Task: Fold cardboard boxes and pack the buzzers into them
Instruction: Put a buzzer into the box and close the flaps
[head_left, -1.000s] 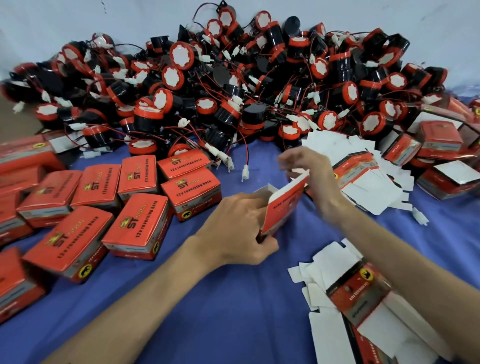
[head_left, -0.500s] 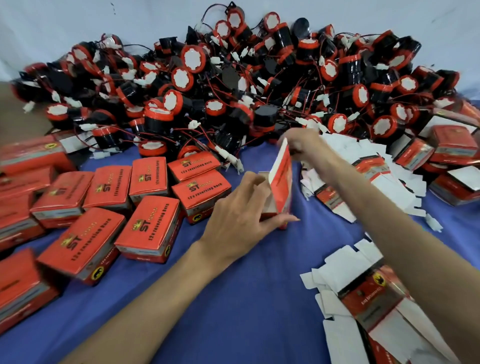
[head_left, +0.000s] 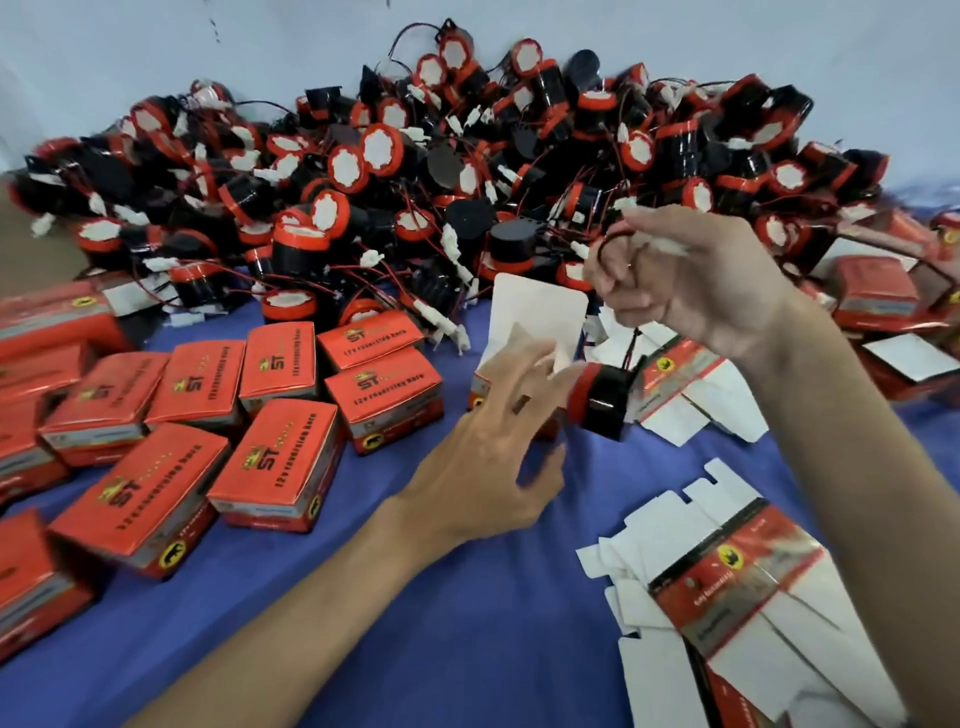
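Observation:
An open orange cardboard box (head_left: 535, 312) stands at the centre of the blue cloth with its white lid flap raised. My left hand (head_left: 488, 447) holds this box from the near side, fingers spread over it and thumb below. My right hand (head_left: 696, 280) is raised to the right of the flap and pinches the red and black wire of a buzzer. That black buzzer (head_left: 602, 400) with a red band dangles on the wire just right of the box, close to my left fingertips.
A big heap of red and black buzzers (head_left: 467, 182) with tangled wires fills the back. Several closed orange boxes (head_left: 275, 457) lie on the left. Flat unfolded box blanks lie at the right (head_left: 691, 389) and near right (head_left: 727, 587). Blue cloth (head_left: 415, 597) covers the table.
My right hand left the box flap, took a buzzer from the heap by its wire and lifted it beside the box. The box's lid flap now stands open.

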